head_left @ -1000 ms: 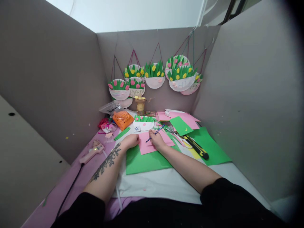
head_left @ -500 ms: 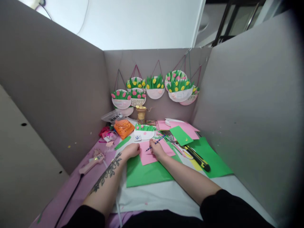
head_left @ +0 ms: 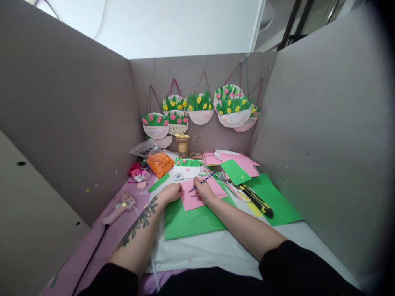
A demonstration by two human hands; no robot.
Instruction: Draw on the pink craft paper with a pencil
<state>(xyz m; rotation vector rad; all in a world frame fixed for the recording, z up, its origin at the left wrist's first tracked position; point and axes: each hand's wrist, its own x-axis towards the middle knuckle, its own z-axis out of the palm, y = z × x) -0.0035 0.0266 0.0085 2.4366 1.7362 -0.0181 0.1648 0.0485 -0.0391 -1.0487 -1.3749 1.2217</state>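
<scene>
In my right hand (head_left: 202, 190) I grip a blue patterned pencil (head_left: 210, 176), its tip close to or on a sheet of pink paper (head_left: 193, 203). My left hand (head_left: 173, 192) is closed, its curled fingers against the left edge of that sheet; whether they hold anything is hidden. Beneath the pink sheet lies a larger green sheet (head_left: 188, 228). Just beyond both hands is a white half-round plate (head_left: 194, 172) with green paper leaves and pink flowers. A small white card with a blue mark (head_left: 178, 176) sits at its left.
A pink glue gun (head_left: 119, 210) lies at left, by an orange bag (head_left: 159, 164). At right are a black-and-yellow box cutter (head_left: 257, 202), scissors (head_left: 243, 195) and green paper (head_left: 279, 205). Finished-looking flower plates (head_left: 200, 116) hang on the grey back panel (head_left: 197, 142).
The view has tilted slightly, so the panel and hanging plates sit a little higher. Both hands, the pencil and the pink paper keep nearly the same places relative to each other.
</scene>
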